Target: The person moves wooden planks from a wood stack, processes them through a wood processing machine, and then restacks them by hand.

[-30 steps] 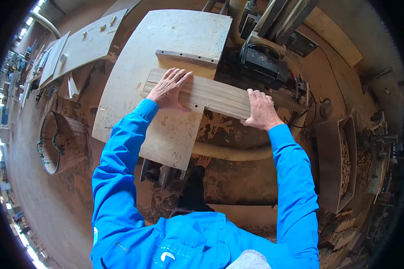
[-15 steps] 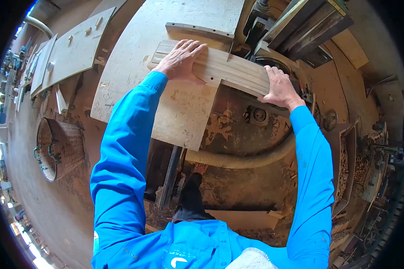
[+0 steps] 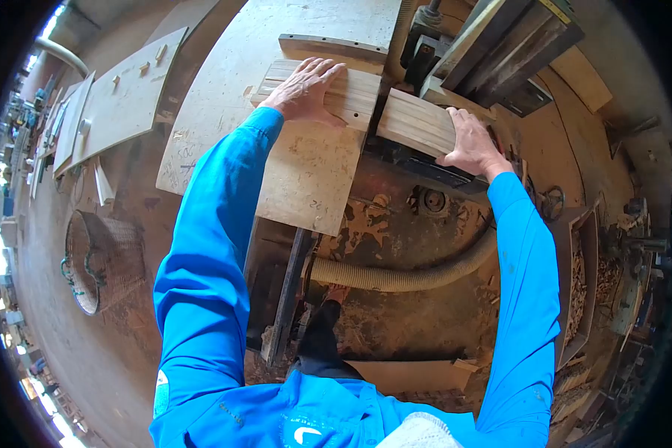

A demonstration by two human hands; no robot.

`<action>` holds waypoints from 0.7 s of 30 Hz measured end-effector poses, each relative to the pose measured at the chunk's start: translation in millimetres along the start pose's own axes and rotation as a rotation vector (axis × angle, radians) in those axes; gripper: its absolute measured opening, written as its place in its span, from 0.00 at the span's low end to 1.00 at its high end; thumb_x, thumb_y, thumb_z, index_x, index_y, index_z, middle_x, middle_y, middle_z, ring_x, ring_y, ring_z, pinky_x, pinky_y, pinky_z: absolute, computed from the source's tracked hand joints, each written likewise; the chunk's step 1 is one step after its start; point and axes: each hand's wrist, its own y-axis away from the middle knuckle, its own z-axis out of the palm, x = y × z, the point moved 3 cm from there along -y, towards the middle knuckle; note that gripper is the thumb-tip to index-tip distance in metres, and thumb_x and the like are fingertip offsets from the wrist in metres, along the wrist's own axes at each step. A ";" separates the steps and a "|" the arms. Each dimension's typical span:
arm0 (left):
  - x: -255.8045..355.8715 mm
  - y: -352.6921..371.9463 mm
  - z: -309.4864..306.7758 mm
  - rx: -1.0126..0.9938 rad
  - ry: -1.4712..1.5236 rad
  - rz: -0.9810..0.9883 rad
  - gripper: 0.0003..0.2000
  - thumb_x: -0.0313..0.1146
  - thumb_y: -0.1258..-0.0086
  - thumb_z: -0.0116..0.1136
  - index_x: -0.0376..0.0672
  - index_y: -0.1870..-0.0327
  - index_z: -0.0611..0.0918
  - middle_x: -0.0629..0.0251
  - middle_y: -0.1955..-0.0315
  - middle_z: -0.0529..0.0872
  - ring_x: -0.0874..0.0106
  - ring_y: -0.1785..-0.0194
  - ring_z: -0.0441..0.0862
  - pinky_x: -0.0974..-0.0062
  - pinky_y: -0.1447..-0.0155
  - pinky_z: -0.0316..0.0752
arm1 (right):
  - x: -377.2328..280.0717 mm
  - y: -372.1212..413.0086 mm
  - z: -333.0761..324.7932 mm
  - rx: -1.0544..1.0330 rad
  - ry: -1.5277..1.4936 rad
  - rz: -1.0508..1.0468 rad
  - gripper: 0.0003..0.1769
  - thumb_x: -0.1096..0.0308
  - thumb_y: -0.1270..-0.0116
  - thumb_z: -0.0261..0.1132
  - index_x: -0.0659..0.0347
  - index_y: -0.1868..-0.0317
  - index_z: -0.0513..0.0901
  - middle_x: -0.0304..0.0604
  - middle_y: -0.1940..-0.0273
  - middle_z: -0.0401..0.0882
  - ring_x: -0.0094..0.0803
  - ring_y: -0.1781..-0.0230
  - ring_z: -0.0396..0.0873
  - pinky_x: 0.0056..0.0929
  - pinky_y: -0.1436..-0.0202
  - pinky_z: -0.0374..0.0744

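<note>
evidently, the left hand (image 3: 302, 93) is spread across the left wooden block (image 3: 360, 91), thumb parted toward the near side and fingers reaching to the far edge, so it seems to hold the piece by its width. that block lies on the pale plywood table (image 3: 300, 175) under the palm, its free end showing just right of the fingers. the right hand (image 3: 473, 143) is curled over the outer end of the right wooden block (image 3: 414, 123), thumb at the near edge; this block lies apart from the other, across a gap between the hands, above a dark metal machine part (image 3: 442, 171). both should handle as stiff, solid timber of moderate weight, hardly fragile, with faces that may slide if dusty. the long edges look best to hold, thumb against fingers, well away from the gap. just beyond the left hand, a drilled strip (image 3: 332, 45) lies on the table. below both hands a ribbed hose (image 3: 396, 279) curves; a woven basket (image 3: 121, 254) stands well left of the left hand.
</note>
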 end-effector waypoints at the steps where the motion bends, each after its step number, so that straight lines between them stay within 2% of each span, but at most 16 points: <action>1: -0.2 -1.1 -0.5 -0.015 0.003 -0.004 0.65 0.62 0.54 0.87 0.41 0.15 0.64 0.43 0.17 0.66 0.42 0.13 0.58 0.49 0.08 0.54 | 0.2 12.6 -1.8 0.003 0.001 0.010 0.65 0.52 0.58 0.87 0.70 0.21 0.68 0.58 0.34 0.77 0.57 0.31 0.76 0.51 0.25 0.75; 5: -0.9 -0.2 2.1 -0.002 0.002 0.008 0.66 0.63 0.54 0.87 0.40 0.14 0.63 0.43 0.17 0.65 0.41 0.13 0.58 0.49 0.08 0.53 | -7.5 93.2 -12.3 0.083 -0.047 0.021 0.64 0.55 0.61 0.86 0.69 0.22 0.68 0.60 0.36 0.77 0.58 0.34 0.77 0.51 0.28 0.75; 9: 2.8 -3.4 -6.7 -0.062 -0.001 0.003 0.67 0.64 0.55 0.86 0.38 0.14 0.62 0.40 0.18 0.65 0.42 0.13 0.57 0.49 0.08 0.52 | -8.1 205.1 7.5 0.064 -0.147 0.143 0.67 0.53 0.61 0.88 0.69 0.21 0.66 0.60 0.33 0.75 0.58 0.31 0.75 0.53 0.25 0.76; 11: 2.7 -6.9 -7.5 -0.096 -0.002 -0.013 0.67 0.65 0.54 0.85 0.37 0.14 0.62 0.40 0.18 0.65 0.41 0.13 0.57 0.48 0.08 0.51 | -18.2 262.9 22.7 -0.028 -0.390 0.349 0.68 0.51 0.60 0.88 0.67 0.20 0.64 0.60 0.31 0.74 0.58 0.31 0.76 0.56 0.27 0.78; 13: 0.6 -8.0 -9.0 -0.134 -0.026 -0.009 0.67 0.69 0.51 0.82 0.37 0.13 0.61 0.40 0.18 0.65 0.41 0.13 0.57 0.47 0.08 0.50 | -38.8 317.5 27.3 -0.060 -0.646 0.533 0.65 0.50 0.58 0.89 0.69 0.22 0.68 0.60 0.33 0.76 0.55 0.29 0.77 0.53 0.26 0.78; 14: -0.6 -6.6 -8.0 -0.133 -0.018 0.012 0.67 0.73 0.49 0.78 0.36 0.14 0.61 0.40 0.19 0.66 0.41 0.13 0.57 0.48 0.08 0.49 | -52.8 345.5 30.2 -0.078 -0.855 0.686 0.63 0.50 0.57 0.88 0.72 0.24 0.70 0.62 0.32 0.78 0.54 0.30 0.78 0.50 0.25 0.77; 16: -6.4 -7.4 -7.3 -0.126 0.007 0.047 0.65 0.79 0.42 0.69 0.36 0.14 0.61 0.40 0.20 0.67 0.43 0.13 0.58 0.47 0.08 0.49 | -57.3 419.0 76.1 -0.059 -0.963 0.883 0.60 0.51 0.54 0.88 0.77 0.26 0.72 0.66 0.30 0.80 0.51 0.32 0.81 0.47 0.26 0.77; 17: -13.4 -9.4 -4.2 -0.140 0.010 0.044 0.65 0.79 0.42 0.69 0.36 0.14 0.61 0.40 0.20 0.67 0.43 0.13 0.58 0.47 0.08 0.49 | -79.3 418.4 50.4 -0.049 -1.061 0.982 0.58 0.53 0.53 0.88 0.77 0.27 0.73 0.63 0.34 0.83 0.49 0.35 0.82 0.43 0.27 0.77; 19: -21.1 -15.2 -4.3 -0.138 0.069 0.097 0.63 0.79 0.40 0.68 0.37 0.13 0.61 0.42 0.20 0.69 0.45 0.14 0.60 0.46 0.08 0.50 | -96.0 455.6 59.9 0.019 -1.188 1.166 0.52 0.59 0.50 0.86 0.75 0.27 0.74 0.55 0.40 0.84 0.46 0.41 0.83 0.42 0.31 0.80; 21: -25.6 -18.9 -3.8 -0.190 0.089 0.067 0.64 0.80 0.41 0.68 0.38 0.13 0.61 0.44 0.21 0.71 0.46 0.15 0.63 0.46 0.09 0.51 | -110.4 477.9 59.9 0.113 -1.327 1.275 0.48 0.62 0.47 0.85 0.74 0.28 0.76 0.53 0.42 0.84 0.43 0.43 0.83 0.41 0.34 0.81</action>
